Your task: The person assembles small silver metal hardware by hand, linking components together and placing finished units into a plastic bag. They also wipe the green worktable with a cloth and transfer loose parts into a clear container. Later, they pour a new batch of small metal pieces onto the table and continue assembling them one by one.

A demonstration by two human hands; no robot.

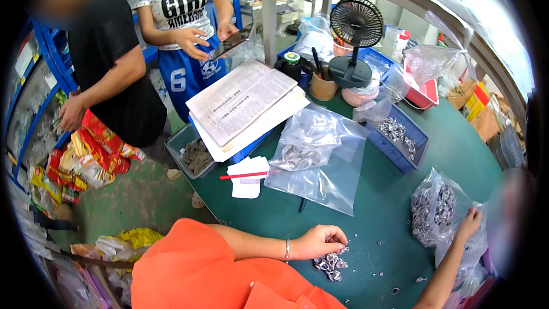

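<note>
My left hand (321, 241), with a bracelet at the wrist, is closed in a pinch over the table. At its fingertips is a small shiny metal piece, largely covered by the fingers. Right beside and below lies a small heap of silvery metal parts (330, 267). My right hand (470, 223) reaches out to the right and grips the gathered edge of a clear plastic bag (464, 241). Next to that hand, a clear bag packed with similar metal parts (433, 209) rests on the table.
Stray parts dot the green table (274, 217). Farther off are a flat plastic bag (343, 180), a red pen (243, 175), papers (246, 103), a blue bin of parts (403, 157) and a black fan (355, 28). Two people (114, 74) stand at the left.
</note>
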